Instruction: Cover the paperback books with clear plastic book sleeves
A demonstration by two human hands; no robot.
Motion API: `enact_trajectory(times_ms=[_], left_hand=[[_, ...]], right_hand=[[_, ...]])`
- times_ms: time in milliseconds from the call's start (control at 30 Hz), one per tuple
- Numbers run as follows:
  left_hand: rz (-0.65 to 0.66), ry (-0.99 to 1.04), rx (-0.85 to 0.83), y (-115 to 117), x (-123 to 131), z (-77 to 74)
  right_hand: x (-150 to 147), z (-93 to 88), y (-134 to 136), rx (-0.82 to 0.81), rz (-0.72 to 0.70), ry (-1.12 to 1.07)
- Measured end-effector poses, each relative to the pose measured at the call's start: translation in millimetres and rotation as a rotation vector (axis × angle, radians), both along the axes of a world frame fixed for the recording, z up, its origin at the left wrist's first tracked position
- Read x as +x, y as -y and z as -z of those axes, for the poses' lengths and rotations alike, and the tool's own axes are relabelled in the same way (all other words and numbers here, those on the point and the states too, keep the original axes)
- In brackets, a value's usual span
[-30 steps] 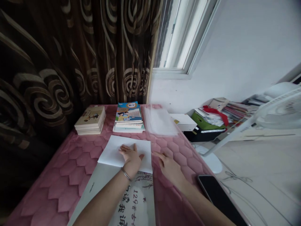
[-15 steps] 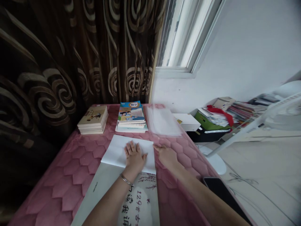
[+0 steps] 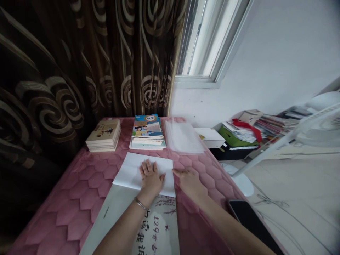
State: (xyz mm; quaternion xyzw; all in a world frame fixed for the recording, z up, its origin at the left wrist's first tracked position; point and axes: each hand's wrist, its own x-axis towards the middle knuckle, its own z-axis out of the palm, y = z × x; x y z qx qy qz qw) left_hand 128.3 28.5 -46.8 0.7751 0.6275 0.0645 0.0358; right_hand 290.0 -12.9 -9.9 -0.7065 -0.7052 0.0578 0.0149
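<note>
Pressing my left hand [image 3: 151, 180] flat on a white sheet [image 3: 129, 173], I'm keeping it spread with the fingers apart and a bangle [image 3: 140, 203] on the wrist. My right hand [image 3: 190, 184] is lying palm-down on the pink quilted mat [image 3: 79, 191], fingers together, with the tips reaching the sheet's right edge. Neither hand is pinching anything.

The sheet is lying at 12 o'clock from my wrists, at the top end of a printed book [image 3: 156, 226] that is running back toward me under my left forearm, its lettering upside down to me. Past the sheet, a stack of books [image 3: 103, 136] is sitting at 11 o'clock, textbooks [image 3: 146, 131] at 12 o'clock and clear plastic sheets [image 3: 183, 136] at 1 o'clock, all on the mat. A phone [image 3: 247, 216] is lying at 4 o'clock from my right hand, just off the mat, and a white fan [image 3: 316, 131] is standing at 2 o'clock.
</note>
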Motion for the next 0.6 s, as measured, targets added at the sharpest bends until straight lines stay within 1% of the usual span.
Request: enact_trajectory(times_ms=[100, 167, 200, 267, 333, 367, 467, 600], left_hand=[[-0.011, -0.007, 0.023, 0, -1, -0.2], [-0.003, -0.005, 0.033, 1, -2, -4.2], [0.037, -0.002, 0.032, 2, -2, -7.2], [0.196, 0.013, 0.019, 5, -1, -14.2], [0.355, 0.039, -0.008, 10, 1, -20.2], [0.394, 0.054, -0.025, 12, 3, -22.2], [0.377, 0.090, -0.061, 19, 8, -23.8], [0.372, 0.110, -0.082, 22, 10, -22.1]], right_hand=[[2, -7.8, -26, 0.008, 0.028, 0.063], [3, -11.8, -39, 0.006, 0.026, 0.080], [3, -12.8, -42, 0.005, 0.017, 0.083], [4, -13.4, -45, 0.004, 0.003, 0.086], [4, -12.6, -45, 0.005, -0.003, 0.089], [4, -11.9, -43, 0.006, -0.006, 0.089], [6, -8.1, -35, 0.011, -0.016, 0.085], [9, 1.0, -11, 0.044, -0.087, 0.067]])
